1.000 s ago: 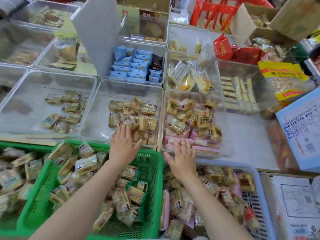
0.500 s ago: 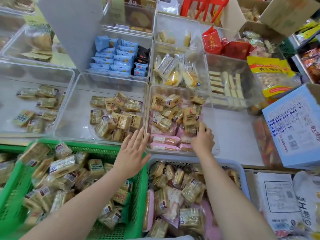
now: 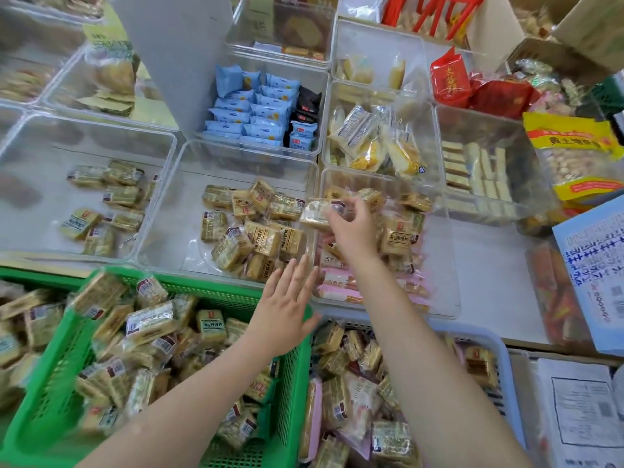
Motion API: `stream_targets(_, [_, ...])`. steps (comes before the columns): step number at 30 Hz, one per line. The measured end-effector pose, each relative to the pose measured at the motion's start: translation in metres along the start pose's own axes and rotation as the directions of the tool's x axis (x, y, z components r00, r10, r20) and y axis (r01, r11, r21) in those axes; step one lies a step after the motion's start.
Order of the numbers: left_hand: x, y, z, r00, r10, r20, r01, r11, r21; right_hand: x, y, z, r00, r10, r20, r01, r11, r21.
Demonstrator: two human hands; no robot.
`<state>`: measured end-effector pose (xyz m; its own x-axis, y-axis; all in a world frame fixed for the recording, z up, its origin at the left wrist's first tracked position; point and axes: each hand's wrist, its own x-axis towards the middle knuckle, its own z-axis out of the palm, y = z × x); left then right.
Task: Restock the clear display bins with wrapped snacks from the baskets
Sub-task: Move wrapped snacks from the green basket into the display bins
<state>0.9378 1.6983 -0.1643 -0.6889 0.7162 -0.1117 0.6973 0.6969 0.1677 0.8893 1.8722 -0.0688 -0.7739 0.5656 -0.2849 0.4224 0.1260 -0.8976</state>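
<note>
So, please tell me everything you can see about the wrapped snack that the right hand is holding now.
The wrapped snack is a small flat packet in clear, shiny film, with a pale yellow-brown block inside and a dark label patch near one end. It is blurred, so no print can be read. The right hand pinches its right end with curled fingers and holds it roughly level in the air, above the border between two clear bins. Nothing else visibly touches it.

Left hand point(image 3: 287, 307) flat, fingers straight; right hand point(image 3: 351, 228) raised, fingers curled, apparently pinching something.
</note>
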Motion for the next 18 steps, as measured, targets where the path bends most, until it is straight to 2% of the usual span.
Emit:
stream_targets(2, [-0.001,0.000,-0.003,1.000,0.002,-0.002,-0.002,1.000,-0.023,0.012,-0.004,0.026,0.996,0.028,0.089,-0.030,0.999,0.021])
stream_targets(4, [-0.001,0.001,-0.004,1.000,-0.002,0.031,0.003,0.999,-0.045,0.021,-0.005,0.038,0.992,0.026,0.123,-0.022,0.999,-0.038])
stream_targets(8, [0.001,0.002,-0.003,1.000,0.001,0.022,0.001,0.997,-0.073,0.030,0.013,0.019,0.992,-0.119,-0.031,0.101,0.930,-0.353])
stream_targets(10, [0.001,0.001,0.000,1.000,0.009,0.007,-0.009,0.998,-0.058,0.030,0.031,-0.001,0.988,-0.152,-0.008,0.119,0.808,-0.577])
stream_targets(12, [0.001,0.002,0.002,1.000,0.009,-0.007,-0.010,0.999,-0.050,0.027,0.053,-0.017,0.983,-0.116,0.139,0.181,0.606,-0.775])
stream_targets(14, [0.001,0.001,0.003,1.000,0.009,-0.006,-0.010,0.999,-0.050,0.018,0.069,-0.024,0.962,-0.098,0.254,0.268,0.516,-0.814])
stream_targets(18, [0.001,0.001,0.003,1.000,-0.004,0.017,0.005,0.999,-0.049,0.004,0.081,-0.020,0.957,-0.203,0.209,0.289,0.569,-0.770])
